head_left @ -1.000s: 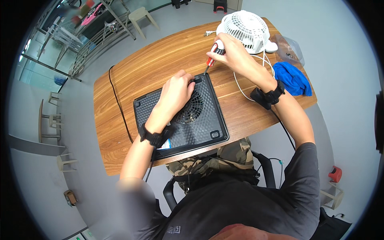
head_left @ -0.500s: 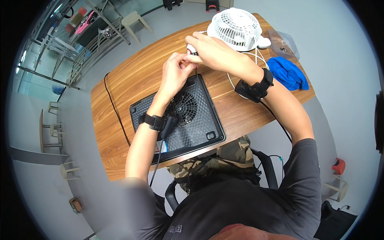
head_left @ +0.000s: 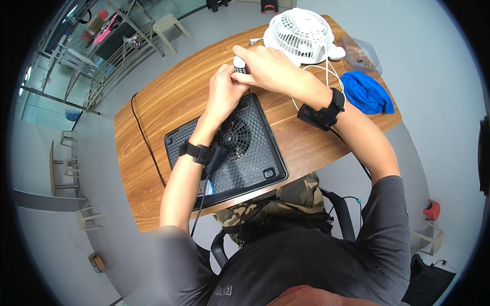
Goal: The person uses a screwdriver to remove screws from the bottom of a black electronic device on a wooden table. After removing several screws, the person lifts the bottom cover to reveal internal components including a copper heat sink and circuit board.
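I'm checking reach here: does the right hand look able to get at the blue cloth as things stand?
Probably yes, though it would likely need freeing first: the right hand holds a screwdriver. The blue cloth lies uncovered, off to its right.

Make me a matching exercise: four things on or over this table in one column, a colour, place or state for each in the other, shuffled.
Things
1. electric fan
2. screwdriver
3. cloth
4. laptop cooling pad

Descriptions
A. gripped by the right hand
B. white, with a slatted cage
C. black, lying flat on the wooden table
D. blue, crumpled

Pairs: 1-B, 2-A, 3-D, 4-C
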